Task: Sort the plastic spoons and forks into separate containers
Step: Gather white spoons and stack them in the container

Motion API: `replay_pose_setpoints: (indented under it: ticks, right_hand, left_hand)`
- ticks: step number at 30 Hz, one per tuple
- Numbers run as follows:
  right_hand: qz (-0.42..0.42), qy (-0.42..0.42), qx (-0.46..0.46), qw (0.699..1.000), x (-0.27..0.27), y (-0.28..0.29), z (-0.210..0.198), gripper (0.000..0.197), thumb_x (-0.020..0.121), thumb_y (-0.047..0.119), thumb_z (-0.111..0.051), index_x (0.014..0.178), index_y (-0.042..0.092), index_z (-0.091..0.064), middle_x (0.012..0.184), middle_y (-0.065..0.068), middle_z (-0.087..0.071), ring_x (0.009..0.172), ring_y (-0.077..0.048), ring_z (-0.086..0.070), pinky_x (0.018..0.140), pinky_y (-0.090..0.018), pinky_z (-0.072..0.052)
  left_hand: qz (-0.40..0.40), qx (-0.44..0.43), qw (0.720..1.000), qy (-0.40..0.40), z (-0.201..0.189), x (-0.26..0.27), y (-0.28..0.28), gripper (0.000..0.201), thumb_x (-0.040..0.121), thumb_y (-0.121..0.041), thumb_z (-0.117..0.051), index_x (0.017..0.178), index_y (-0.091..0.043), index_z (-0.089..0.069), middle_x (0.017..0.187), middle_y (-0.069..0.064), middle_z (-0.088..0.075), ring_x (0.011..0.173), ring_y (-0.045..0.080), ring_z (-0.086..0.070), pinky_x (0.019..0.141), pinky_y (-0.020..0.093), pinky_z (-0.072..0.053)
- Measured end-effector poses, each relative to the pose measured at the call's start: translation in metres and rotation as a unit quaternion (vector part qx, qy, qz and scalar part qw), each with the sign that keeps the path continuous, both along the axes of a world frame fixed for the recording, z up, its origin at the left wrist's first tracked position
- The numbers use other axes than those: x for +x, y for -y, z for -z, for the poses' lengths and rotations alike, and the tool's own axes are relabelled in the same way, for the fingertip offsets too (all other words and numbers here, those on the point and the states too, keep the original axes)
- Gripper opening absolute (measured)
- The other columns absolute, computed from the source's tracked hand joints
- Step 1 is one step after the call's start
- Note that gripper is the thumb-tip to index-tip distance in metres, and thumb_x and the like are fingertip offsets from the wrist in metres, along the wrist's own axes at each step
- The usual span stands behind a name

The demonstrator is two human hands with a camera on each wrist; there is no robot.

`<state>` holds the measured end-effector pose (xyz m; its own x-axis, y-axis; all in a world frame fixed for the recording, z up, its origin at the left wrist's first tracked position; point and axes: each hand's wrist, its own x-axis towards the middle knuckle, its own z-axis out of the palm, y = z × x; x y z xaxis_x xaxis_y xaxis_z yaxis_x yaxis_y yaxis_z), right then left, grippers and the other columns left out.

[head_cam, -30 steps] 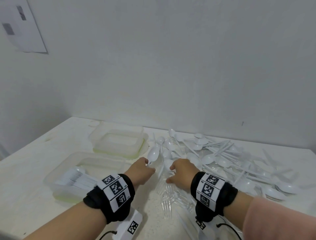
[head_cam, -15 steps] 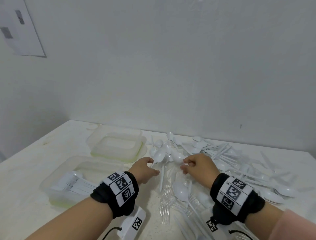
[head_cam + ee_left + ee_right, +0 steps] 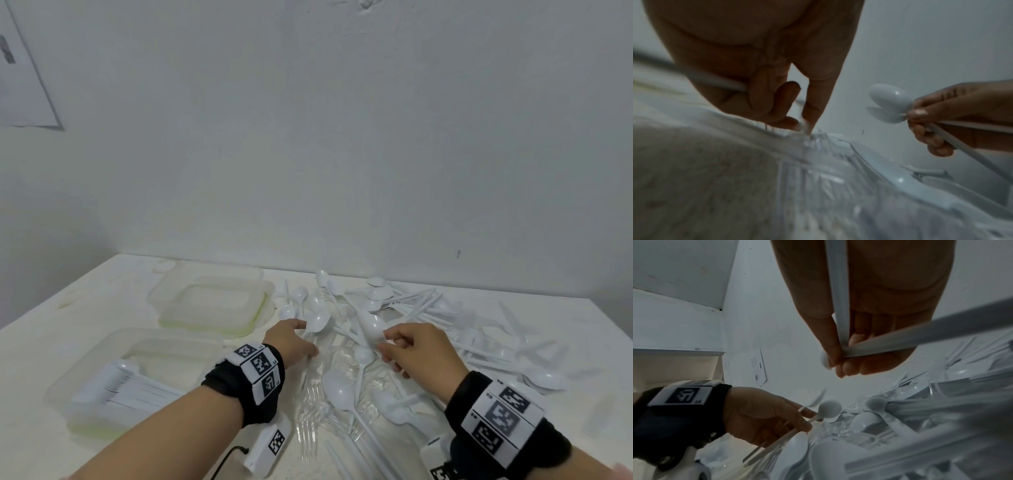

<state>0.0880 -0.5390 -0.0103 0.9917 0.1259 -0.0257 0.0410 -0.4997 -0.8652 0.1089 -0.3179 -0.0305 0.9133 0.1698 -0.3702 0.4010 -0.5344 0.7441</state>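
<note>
A white table (image 3: pixel 51 346) stands against a pale wall (image 3: pixel 308 137). On the table's left are two clear tubs: the near tub (image 3: pixel 78 370) holds a neat stack of white spoons (image 3: pixel 123 387), and the far tub (image 3: pixel 209 301) sits behind it. A loose heap (image 3: pixel 428 318) of white spoons covers the middle and right of the table, and clear forks (image 3: pixel 308 404) lie at its near edge, between the two wrists. The left hand (image 3: pixel 291 339) is low at the heap's left side, fingers curled round the handle of a spoon (image 3: pixel 317 320), with the forefinger tip down among the clear forks. The right hand (image 3: pixel 418 353) is raised just above the heap, thumb and fingers pinching two spoons (image 3: pixel 890 104) at the necks, bowls pointing away from the person. Both wrists wear black bands (image 3: pixel 250 383) with printed markers.
</note>
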Motion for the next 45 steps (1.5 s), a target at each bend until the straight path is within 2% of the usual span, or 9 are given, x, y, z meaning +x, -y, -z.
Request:
replay_pose_setpoints:
  ticks: [1,5,12,18,22,25,32,39,45]
  right_hand:
    - [0.003,-0.003,0.001,1.000,0.000,0.001,0.000,0.019,0.084,0.009,-0.072,0.078,0.026,-0.063,0.082,-0.023,-0.069,0.053,-0.008,-0.059,0.052,-0.019,-0.049]
    - [0.003,-0.013,0.011,1.000,0.003,0.005,-0.003,0.017,0.083,0.006,-0.071,0.079,0.021,-0.063,0.074,-0.022,-0.066,0.053,-0.013,-0.061,0.052,-0.027,-0.053]
    - [-0.033,0.005,-0.029,0.999,0.029,-0.004,-0.013,0.008,0.087,0.008,-0.067,0.091,0.015,-0.067,0.079,-0.015,-0.064,0.044,-0.005,-0.055,0.041,-0.019,-0.045]
    - [-0.087,0.029,-0.094,0.991,0.069,-0.042,-0.015,0.008,0.091,0.014,-0.063,0.097,0.017,-0.067,0.056,0.009,-0.057,0.059,-0.010,-0.058,0.054,-0.014,-0.043]
    - [-0.115,0.046,-0.149,0.981,0.097,-0.080,-0.015,0.016,0.091,0.017,-0.063,0.105,0.011,-0.068,0.093,-0.005,-0.069,0.067,-0.005,-0.053,0.054,-0.007,-0.036]
    - [-0.139,0.045,-0.208,0.967,0.117,-0.111,-0.014,0.024,0.089,0.021,-0.067,0.110,0.009,-0.068,0.118,-0.006,-0.063,0.100,-0.016,-0.060,0.074,-0.016,-0.045]
    - [-0.247,0.036,-0.341,0.906,0.134,-0.161,-0.003,0.054,0.077,0.025,-0.079,0.125,0.013,-0.059,0.133,-0.003,-0.052,0.122,-0.017,-0.051,0.096,-0.023,-0.041]
    - [-0.273,0.045,-0.359,0.891,0.136,-0.169,0.002,0.055,0.069,0.023,-0.085,0.117,0.014,-0.060,0.127,-0.004,-0.053,0.113,-0.017,-0.055,0.088,-0.026,-0.048]
    - [-0.289,0.077,-0.388,0.872,0.135,-0.172,0.008,0.038,0.074,0.021,-0.079,0.096,0.021,-0.049,0.113,-0.004,-0.055,0.088,-0.015,-0.049,0.056,-0.021,-0.036]
  left_hand:
    - [0.000,-0.010,1.000,-0.009,0.000,0.001,-0.001,0.050,0.085,-0.014,-0.068,0.132,-0.020,-0.051,0.119,0.018,-0.064,0.101,0.031,-0.065,0.079,0.035,-0.054]
    - [-0.010,-0.060,0.998,-0.017,0.001,0.003,-0.007,0.006,0.097,-0.013,-0.049,0.098,-0.008,-0.049,0.064,0.005,-0.040,0.049,0.016,-0.036,0.044,0.022,-0.030]
    - [-0.108,-0.166,0.980,-0.019,-0.024,0.006,-0.022,0.015,0.101,-0.009,-0.041,0.092,-0.008,-0.053,0.069,0.003,-0.044,0.057,0.014,-0.037,0.050,0.023,-0.032]
    - [-0.168,-0.262,0.950,0.019,-0.032,0.011,-0.037,0.014,0.104,-0.009,-0.037,0.098,-0.009,-0.049,0.070,0.003,-0.053,0.051,0.012,-0.041,0.042,0.021,-0.033]
    - [-0.185,-0.289,0.939,0.020,-0.037,0.002,-0.045,0.016,0.104,-0.005,-0.038,0.092,-0.008,-0.048,0.078,0.008,-0.059,0.051,0.013,-0.040,0.042,0.020,-0.035]
    - [-0.200,-0.309,0.930,0.017,-0.041,-0.001,-0.057,0.016,0.104,-0.004,-0.037,0.093,-0.008,-0.048,0.080,0.008,-0.060,0.048,0.012,-0.039,0.039,0.018,-0.034]
    - [-0.211,-0.329,0.920,0.015,-0.041,-0.001,-0.073,0.015,0.103,-0.003,-0.035,0.096,-0.007,-0.047,0.075,0.008,-0.059,0.038,0.009,-0.037,0.037,0.017,-0.030]
    - [-0.203,-0.342,0.918,0.009,-0.041,0.000,-0.074,0.014,0.103,-0.003,-0.035,0.097,-0.007,-0.047,0.073,0.007,-0.059,0.038,0.009,-0.038,0.037,0.017,-0.030]
    - [-0.205,-0.350,0.914,0.010,-0.043,0.001,-0.077,0.016,0.102,-0.002,-0.035,0.096,-0.006,-0.049,0.072,0.007,-0.060,0.037,0.009,-0.039,0.037,0.016,-0.030]
